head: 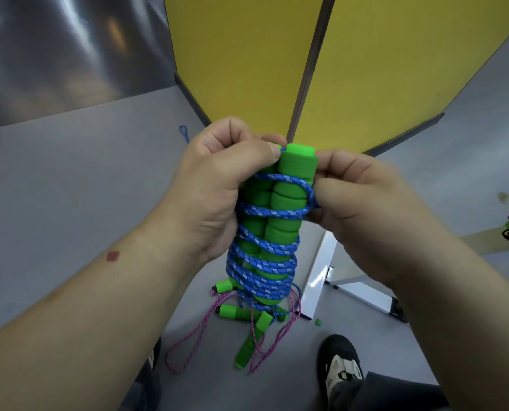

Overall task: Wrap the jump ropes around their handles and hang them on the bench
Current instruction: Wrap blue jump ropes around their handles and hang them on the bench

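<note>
Head view shows the left hand (217, 185) gripping the paired green handles (282, 209) upright while the right hand (362, 209) pinches the blue rope (265, 262) near the top, so wrapping looks nearly done and tucking the end likely comes next.

The handles (279, 212) stand upright side by side, the rope (265, 262) coiled around them. The left hand (217, 188) is on their left, the right hand (365, 215) on their right. Below them, loose ropes (247, 330) lie on the floor (54, 188); behind them stand panels (380, 69).
</note>
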{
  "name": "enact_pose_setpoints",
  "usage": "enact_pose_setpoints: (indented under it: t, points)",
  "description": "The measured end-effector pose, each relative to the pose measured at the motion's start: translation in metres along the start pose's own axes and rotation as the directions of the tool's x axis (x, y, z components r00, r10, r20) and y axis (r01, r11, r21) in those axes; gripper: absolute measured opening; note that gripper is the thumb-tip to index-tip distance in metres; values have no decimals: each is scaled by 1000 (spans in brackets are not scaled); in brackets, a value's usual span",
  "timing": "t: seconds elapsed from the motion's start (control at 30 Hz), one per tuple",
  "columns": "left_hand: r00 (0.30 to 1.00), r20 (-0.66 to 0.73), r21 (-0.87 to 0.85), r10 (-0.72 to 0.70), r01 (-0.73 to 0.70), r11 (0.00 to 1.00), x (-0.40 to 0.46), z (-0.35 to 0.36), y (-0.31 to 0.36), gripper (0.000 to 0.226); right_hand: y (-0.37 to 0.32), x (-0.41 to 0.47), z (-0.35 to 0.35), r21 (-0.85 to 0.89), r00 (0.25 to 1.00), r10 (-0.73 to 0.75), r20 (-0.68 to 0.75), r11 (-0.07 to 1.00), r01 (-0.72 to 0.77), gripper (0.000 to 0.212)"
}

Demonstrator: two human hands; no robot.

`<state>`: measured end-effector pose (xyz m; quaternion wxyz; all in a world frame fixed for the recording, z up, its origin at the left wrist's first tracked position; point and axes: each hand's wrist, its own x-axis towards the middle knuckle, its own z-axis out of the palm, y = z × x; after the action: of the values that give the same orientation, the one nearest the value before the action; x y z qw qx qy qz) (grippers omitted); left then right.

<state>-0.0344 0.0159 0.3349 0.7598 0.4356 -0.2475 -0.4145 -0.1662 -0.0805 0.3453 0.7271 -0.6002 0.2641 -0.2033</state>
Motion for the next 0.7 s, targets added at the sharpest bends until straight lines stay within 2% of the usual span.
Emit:
enact_pose_setpoints:
  t: [0.07, 0.17, 0.23, 0.33, 0.4, 0.43, 0.57, 0.7]
  points:
    - [999, -6, 38, 37, -37, 999, 1, 3, -4, 21, 0, -1, 1, 13, 999, -4, -32, 1000, 4, 27]
    - [988, -19, 347, 151, -135, 928, 2, 7, -13, 10, -1, -2, 0, -68, 989, -44, -144, 997, 35, 24]
    - [994, 5, 444, 110, -101, 890, 0, 11, -20, 24, -1, -2, 0, -212, 975, -108, -192, 975, 66, 26]
    - [993, 103, 474, 55, -97, 875, -7, 21, -24, 21, -3, -4, -2, -459, 945, -233, -228, 882, 106, 29]
    - [992, 109, 533, 61, -110, 839, -9, 23, -26, 29, -5, -6, -3, -509, 935, -277, -222, 851, 131, 25]
    - [992, 94, 558, 86, -124, 821, -9, 24, -26, 29, -5, -7, -3, -493, 934, -284, -215, 858, 147, 25]
    - [982, -12, 571, 189, -149, 807, -5, 23, -23, 9, -3, -6, -2, -250, 969, -198, -146, 955, 158, 22]
    - [985, -35, 545, 166, -121, 829, -6, 30, -24, 13, -3, -6, -5, -102, 982, -134, -133, 987, 121, 20]
